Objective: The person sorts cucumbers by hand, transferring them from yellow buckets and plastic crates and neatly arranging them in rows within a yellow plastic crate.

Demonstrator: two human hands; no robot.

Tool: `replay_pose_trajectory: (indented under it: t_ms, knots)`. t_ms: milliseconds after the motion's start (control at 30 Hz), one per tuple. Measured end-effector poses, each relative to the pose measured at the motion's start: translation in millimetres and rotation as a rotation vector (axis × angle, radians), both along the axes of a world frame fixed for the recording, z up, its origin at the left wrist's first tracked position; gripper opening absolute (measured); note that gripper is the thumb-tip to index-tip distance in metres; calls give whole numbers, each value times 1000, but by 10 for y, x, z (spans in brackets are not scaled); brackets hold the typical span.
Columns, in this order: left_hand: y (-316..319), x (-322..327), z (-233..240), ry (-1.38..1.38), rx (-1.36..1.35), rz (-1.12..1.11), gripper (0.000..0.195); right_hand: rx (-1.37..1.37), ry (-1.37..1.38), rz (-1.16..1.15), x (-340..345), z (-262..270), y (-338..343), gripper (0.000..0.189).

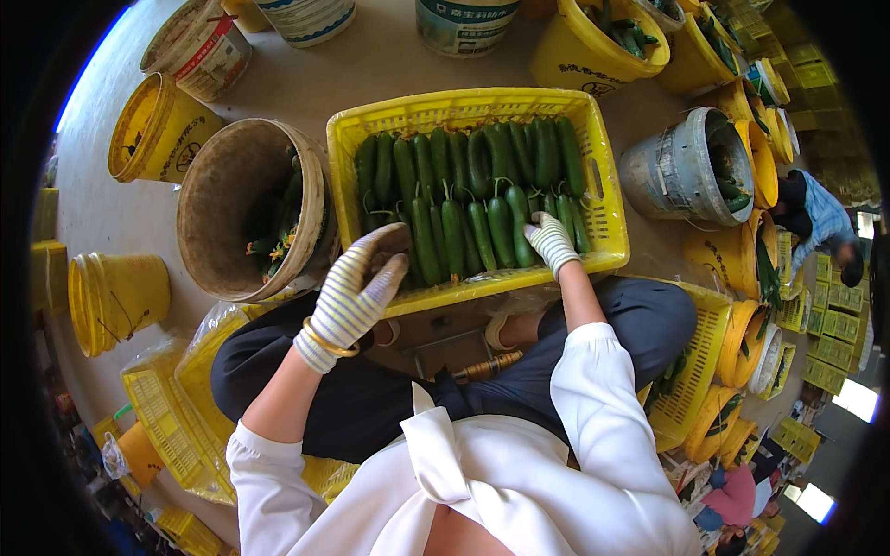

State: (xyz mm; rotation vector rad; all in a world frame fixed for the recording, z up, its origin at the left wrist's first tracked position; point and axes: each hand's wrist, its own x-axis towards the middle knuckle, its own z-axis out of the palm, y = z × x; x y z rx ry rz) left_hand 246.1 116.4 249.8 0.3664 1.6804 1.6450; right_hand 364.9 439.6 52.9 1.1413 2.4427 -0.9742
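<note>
A yellow plastic crate stands before my knees, lined with clear film. Inside it, green cucumbers lie side by side in a far row and a near row, many near-row stems pointing away from me. My left hand, in a striped knit glove with stained fingers, is over the crate's near left corner. Its thumb is apart from the curled fingers, with nothing visible between them. My right hand, gloved alike, reaches into the near row beside a cucumber. Its fingertips are partly hidden, so its grip is unclear.
Left of the crate, a tilted dirty bucket holds cucumbers, some with blossoms. A grey bucket of cucumbers leans at right. Yellow buckets stand beyond. Crates flank my legs. A person in blue bends at far right.
</note>
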Motion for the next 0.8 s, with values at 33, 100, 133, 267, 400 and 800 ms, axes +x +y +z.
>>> replay_pose_trajectory:
  t_ms: [33,100,133,267,400,800]
  knots:
    - [-24,-13,2,16,26,39,37,13,-37,48,-19,73,-1,44]
    - [-93,-99,154,-7,-80,51,35,47,-113,145,-52,219,38,40]
    - [-138,-140,185,39,-28,89,34,-92,-58,106,-45,158,123,36]
    - [-659,-579,592,311,29,292,30,15,172,97,-162,197,185,44]
    - [-1159,-1504,608,351,-52,467,30,223,-5,315,-27,158,-48,63]
    - [-1402,-2743,-1862,207,-967,-628,63,-253,42,70,291,80,-105,85]
